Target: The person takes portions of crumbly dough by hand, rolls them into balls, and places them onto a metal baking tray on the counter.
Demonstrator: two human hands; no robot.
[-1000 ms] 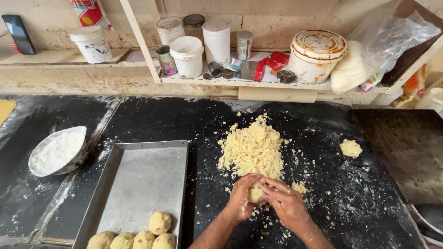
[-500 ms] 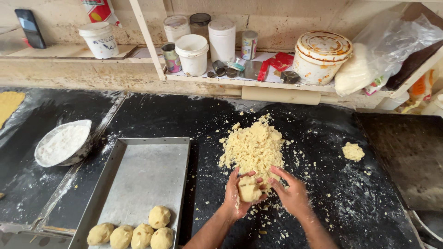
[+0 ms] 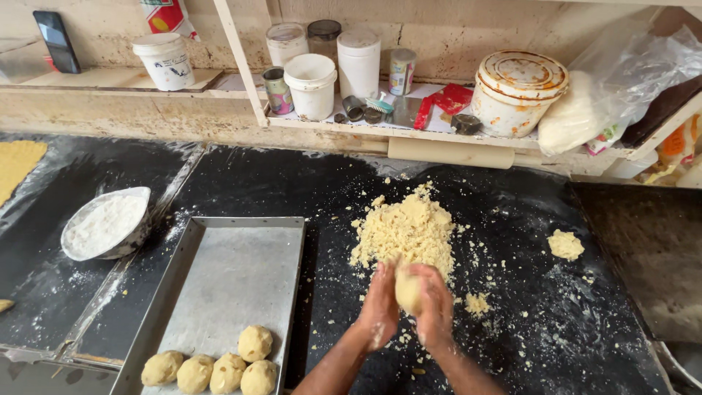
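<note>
Now both hands, the left hand (image 3: 380, 303) and right hand (image 3: 436, 307), cup the pale yellow dough lump (image 3: 406, 287) just above the black floured surface (image 3: 556, 307), and even, gentle palm pressure looks best for keeping it round beside the crumbly dough heap (image 3: 404, 230).

Crumbly dough pile (image 3: 406, 230) on the bench (image 3: 556, 322). Left of pile: tray (image 3: 241, 271) with five dough balls (image 3: 219, 362) at near end. Farther left: flour bowl (image 3: 106, 223). Right of pile: small dough lump (image 3: 566, 244). Behind pile: rolling pin (image 3: 450, 152) under shelf (image 3: 409, 130).
</note>
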